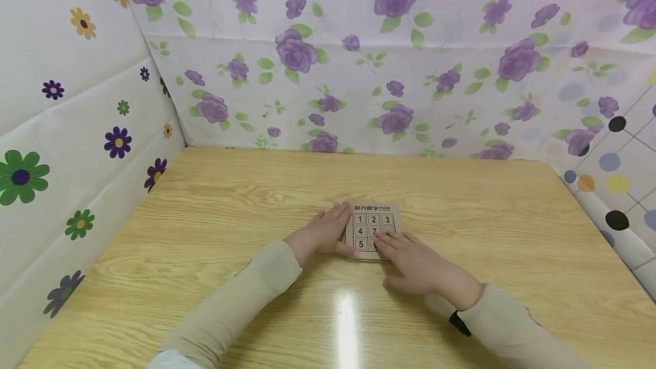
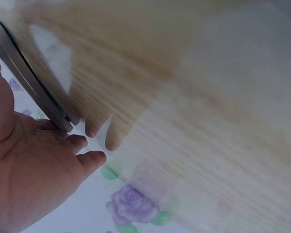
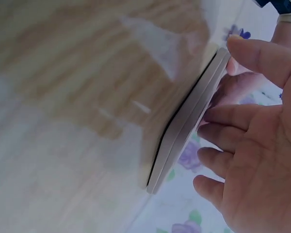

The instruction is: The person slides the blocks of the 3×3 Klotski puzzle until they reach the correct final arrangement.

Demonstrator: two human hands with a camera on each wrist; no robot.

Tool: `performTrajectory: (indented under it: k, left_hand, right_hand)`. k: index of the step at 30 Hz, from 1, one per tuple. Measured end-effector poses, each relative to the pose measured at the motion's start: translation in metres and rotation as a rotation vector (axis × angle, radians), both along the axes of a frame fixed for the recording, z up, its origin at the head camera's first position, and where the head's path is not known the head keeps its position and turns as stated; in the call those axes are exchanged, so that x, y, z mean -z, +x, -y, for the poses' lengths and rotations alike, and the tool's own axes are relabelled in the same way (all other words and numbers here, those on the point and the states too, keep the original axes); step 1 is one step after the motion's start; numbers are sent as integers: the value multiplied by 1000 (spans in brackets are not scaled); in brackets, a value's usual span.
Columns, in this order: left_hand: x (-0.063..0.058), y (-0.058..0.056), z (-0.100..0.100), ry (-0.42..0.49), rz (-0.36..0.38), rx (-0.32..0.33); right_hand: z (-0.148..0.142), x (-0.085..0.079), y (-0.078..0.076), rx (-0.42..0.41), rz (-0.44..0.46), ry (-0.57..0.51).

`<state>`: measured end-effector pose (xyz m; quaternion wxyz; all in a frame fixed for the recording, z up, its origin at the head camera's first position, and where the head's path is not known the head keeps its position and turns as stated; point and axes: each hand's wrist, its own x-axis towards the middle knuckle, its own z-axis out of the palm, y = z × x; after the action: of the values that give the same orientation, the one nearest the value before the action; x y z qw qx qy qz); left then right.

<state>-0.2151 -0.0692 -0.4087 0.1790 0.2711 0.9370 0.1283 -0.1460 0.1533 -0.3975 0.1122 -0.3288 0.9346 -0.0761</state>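
Midway between the left and right edges of the tabletop, the puzzle frame held numbered tiles, some covered. Left grip, unclenched, braced its left side; right grip, likewise released, lay over the tiles. Tile sliding appeared in hand; the next move seemingly called for fingertip pressure.

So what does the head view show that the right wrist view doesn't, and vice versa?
Only the head view shows the printed face of the number board, including its 1, 2, 3 row, and the back of the right hand. Only the right wrist view shows that hand's palm. Both show the board, right hand, left hand and tabletop.
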Motion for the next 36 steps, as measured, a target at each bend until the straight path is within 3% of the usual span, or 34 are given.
performTrajectory:
  k: [5,10,27,36]
  left_hand:
    - [-1,1,-1,1,-2,-1]
    - [-1,2,0,8,-5,4]
    - [-2,2,-1,3,3,-2]
    - [0,0,0,-2,2,-6]
  right_hand:
    - [-7,0,-5,49,-14,-3]
    - [-10,2,-8,45,-11,10]
    - [-15,5,16,22,-34,-4]
    - [-14,1,13,-11,-74,-49]
